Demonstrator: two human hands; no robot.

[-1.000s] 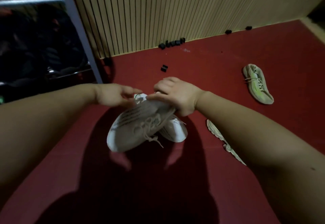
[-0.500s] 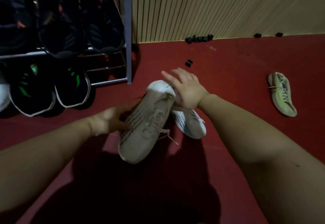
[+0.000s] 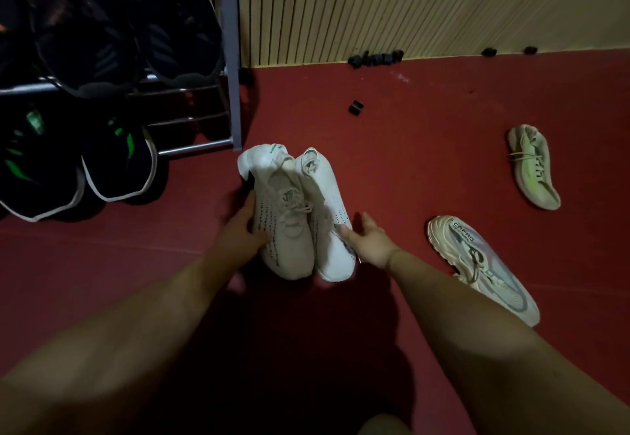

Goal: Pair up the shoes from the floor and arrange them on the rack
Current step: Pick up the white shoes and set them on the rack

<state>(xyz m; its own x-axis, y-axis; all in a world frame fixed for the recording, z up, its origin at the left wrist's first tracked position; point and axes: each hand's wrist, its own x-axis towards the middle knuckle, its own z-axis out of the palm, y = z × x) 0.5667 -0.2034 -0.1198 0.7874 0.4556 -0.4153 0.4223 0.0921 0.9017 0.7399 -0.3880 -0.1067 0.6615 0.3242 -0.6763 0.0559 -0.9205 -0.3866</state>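
2 white shoes (image 3: 289, 216) now down from mid-air, side by side on floor (image 3: 409, 161) by rack (image 3: 233, 59) right post. Left hand (image 3: 243, 230) clamps left one's side; right hand (image 3: 370, 243) fingers apart, thumb touching the other. 2 loose shoes (image 3: 533, 166) (image 3: 484, 264) right; 4 dark shoes (image 3: 112, 42) on rack.

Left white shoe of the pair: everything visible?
The white laced shoe looks like knit fabric with rows of dark dots, white laces and a green mark at the heel collar. It points toe toward the camera, heel near the rack, side by side against its matching shoe. The left hand holds its outer side.
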